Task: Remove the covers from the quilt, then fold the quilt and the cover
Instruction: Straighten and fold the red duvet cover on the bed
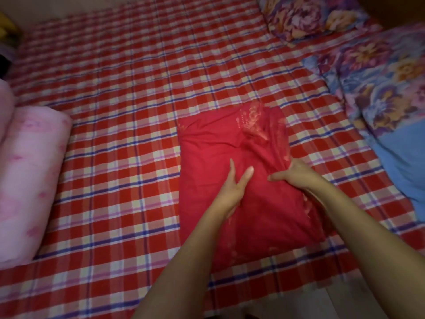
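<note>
A red cover (218, 143) lies folded into a narrow rectangle on the bed, with pale lace-like print along its right edge. My left hand (232, 192) rests flat on the middle of it, fingers spread. My right hand (296, 173) presses on the cover's right edge, its fingers curled into the bunched folds there. A pink quilt (30, 180) sits rolled up at the left side of the bed.
The bed carries a red, white and blue checked sheet (128, 111). A floral pillow (308, 17) lies at the top right, and floral and blue bedding (386, 111) is piled along the right side. The bed's near edge runs along the bottom.
</note>
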A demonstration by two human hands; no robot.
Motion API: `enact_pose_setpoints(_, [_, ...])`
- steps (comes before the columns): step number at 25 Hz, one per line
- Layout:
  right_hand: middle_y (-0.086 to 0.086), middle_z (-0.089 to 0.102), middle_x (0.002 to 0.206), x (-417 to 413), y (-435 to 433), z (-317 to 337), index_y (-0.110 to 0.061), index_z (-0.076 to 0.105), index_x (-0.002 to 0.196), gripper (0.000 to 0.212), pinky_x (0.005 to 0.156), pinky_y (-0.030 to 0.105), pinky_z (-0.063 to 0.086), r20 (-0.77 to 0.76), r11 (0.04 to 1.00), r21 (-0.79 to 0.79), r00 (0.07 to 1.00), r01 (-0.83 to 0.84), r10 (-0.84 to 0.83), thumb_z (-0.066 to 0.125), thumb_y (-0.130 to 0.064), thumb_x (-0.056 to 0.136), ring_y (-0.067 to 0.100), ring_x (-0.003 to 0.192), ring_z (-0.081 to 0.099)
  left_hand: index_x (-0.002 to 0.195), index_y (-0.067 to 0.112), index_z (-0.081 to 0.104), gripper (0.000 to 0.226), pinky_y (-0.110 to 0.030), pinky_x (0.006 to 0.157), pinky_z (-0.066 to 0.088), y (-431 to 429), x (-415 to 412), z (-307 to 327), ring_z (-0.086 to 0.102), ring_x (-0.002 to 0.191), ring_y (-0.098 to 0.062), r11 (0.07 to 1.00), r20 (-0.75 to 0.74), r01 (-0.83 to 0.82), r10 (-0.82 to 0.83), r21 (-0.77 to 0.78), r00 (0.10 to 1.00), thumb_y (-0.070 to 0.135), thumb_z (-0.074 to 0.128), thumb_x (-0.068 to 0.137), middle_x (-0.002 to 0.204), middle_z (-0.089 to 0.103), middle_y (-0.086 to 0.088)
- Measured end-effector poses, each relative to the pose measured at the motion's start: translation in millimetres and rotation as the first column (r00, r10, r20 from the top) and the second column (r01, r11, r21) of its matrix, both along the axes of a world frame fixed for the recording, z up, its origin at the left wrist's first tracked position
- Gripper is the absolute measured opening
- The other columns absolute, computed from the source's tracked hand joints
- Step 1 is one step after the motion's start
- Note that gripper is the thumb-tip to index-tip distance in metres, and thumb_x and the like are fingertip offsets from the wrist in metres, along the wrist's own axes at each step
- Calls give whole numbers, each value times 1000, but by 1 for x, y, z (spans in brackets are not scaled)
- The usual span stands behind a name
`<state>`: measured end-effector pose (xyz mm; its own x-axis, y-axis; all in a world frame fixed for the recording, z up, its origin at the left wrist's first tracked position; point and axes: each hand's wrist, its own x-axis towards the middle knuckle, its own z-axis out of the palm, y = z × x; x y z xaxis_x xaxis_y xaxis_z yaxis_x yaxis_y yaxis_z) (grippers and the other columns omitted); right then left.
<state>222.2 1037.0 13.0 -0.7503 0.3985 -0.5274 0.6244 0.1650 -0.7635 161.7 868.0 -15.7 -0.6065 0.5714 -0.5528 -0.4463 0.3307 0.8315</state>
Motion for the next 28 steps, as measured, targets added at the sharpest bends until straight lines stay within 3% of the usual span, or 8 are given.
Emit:
enact_pose_setpoints(4, [3,64,84,-65,-56,113,-24,56,72,23,74,32,47,-184,877,405,917,-256,353,71,-8,65,17,82,60,141,13,41,110,-32,102,44,2,-54,98,57,116,-15,926,57,-194,186,324,981,84,54,58,135,54,-7])
enact_pose_setpoints(9, [6,58,128,-116,-162,187,-27,46,133,53,93,34,44,164,506,723,828,-471,537,61,-26,83,27,119,55,75,12,77,81,-30,72,57,-68,-108,148,70,78,-18,762,301,-486,387,429,872,69,21,87,83,74,-11])
enact_pose_setpoints(12, [6,54,132,-112,-237,160,-22,42,137,43,93,33,44,318,491,642,787,-589,529,47,-20,95,26,121,53,87,13,65,49,-28,68,57,-135,-118,118,68,71,-16,770,270,-583,521,259,809,54,40,92,74,70,-6])
enact_pose_setpoints(16, [14,64,113,-94,-277,115,-7,53,131,40,69,29,49,302,255,105,275,-961,913,55,-18,92,26,87,63,67,10,48,26,-20,40,45,-232,-104,35,50,40,-17,803,238,-520,587,-292,774,25,48,89,47,51,-4])
enact_pose_setpoints(18, [11,62,124,-111,-243,82,-10,57,128,38,83,29,47,232,477,164,504,-863,832,57,-18,91,24,103,61,78,9,55,24,-27,52,42,-250,-85,6,47,53,-19,814,255,-407,533,-413,807,29,49,89,57,53,-4])
enact_pose_setpoints(21, [10,51,137,-117,-157,9,-15,48,135,55,103,31,39,278,775,440,890,-453,363,64,-33,85,25,125,49,103,14,59,43,-35,76,51,-246,-61,-33,58,79,-22,834,280,-375,503,-404,817,52,61,83,85,66,-4])
enact_pose_setpoints(25, [14,52,133,-72,-77,-85,-16,48,124,100,102,38,40,375,894,395,925,-210,52,73,-71,44,31,122,49,137,24,42,115,-51,81,55,-239,-51,-107,68,96,-29,829,349,-420,543,-369,764,74,81,40,114,68,-7])
enact_pose_setpoints(28, [8,54,133,-52,-48,-139,-15,43,133,132,101,45,42,332,912,385,943,-138,2,63,-90,26,28,121,52,137,23,44,115,-48,87,54,-230,-46,-116,67,101,-25,809,317,-492,582,-321,749,67,85,39,119,66,-3])
